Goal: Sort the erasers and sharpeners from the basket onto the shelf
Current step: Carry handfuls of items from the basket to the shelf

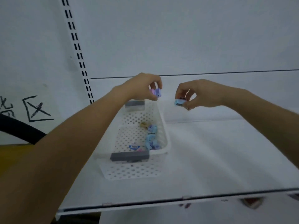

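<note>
A white perforated basket point(163, 126) stands on the white shelf point(218, 159). Inside it lie several small blue and purple sharpeners point(151, 138), a blue-and-white labelled eraser point(134, 146) and a small yellowish piece point(144, 124). My left hand point(142, 86) hovers above the basket's far end and pinches a purple sharpener point(156, 92) in its fingertips. My right hand point(200, 94), off to the right of the basket and above the shelf, pinches a light blue sharpener point(179, 101).
The basket has dark grey handles at its near end point(129, 156) and its far end point(135, 103). A slotted upright point(77, 46) runs up the back panel on the left. The shelf's front edge point(178, 202) crosses the bottom. A black hose point(19, 126) curves at left.
</note>
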`<move>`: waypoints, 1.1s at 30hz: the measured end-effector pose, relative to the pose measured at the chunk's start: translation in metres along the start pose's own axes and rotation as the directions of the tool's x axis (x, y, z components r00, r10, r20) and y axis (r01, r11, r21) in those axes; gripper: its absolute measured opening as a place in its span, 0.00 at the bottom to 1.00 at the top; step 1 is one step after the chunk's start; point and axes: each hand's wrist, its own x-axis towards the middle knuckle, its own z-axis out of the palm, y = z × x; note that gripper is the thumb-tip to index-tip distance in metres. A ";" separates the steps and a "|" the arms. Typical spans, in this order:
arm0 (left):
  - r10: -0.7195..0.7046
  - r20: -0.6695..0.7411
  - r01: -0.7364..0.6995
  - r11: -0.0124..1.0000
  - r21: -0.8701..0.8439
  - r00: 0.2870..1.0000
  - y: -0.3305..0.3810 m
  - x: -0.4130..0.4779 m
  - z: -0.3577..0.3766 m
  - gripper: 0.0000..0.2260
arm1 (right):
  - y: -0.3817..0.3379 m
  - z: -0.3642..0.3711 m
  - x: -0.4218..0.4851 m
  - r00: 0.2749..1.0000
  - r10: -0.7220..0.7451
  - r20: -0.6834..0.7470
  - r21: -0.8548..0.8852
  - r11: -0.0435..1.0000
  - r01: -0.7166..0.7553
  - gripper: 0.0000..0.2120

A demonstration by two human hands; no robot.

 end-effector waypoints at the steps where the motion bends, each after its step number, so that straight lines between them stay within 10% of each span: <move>1: 0.022 0.001 -0.022 1.000 -0.002 1.000 0.016 0.005 0.001 0.14 | 0.010 -0.003 -0.012 1.000 0.027 -0.004 0.000 1.000 -0.027 0.13; 21: 0.377 0.224 -0.373 0.926 -0.061 0.899 0.422 0.136 0.197 0.15 | 0.281 -0.067 -0.363 0.870 0.493 -0.024 -0.029 0.869 -0.493 0.07; 33: 0.499 0.169 -0.481 0.866 -0.141 0.850 0.547 0.249 0.298 0.16 | 0.423 -0.115 -0.481 0.735 0.656 -0.170 -0.041 0.741 -0.670 0.08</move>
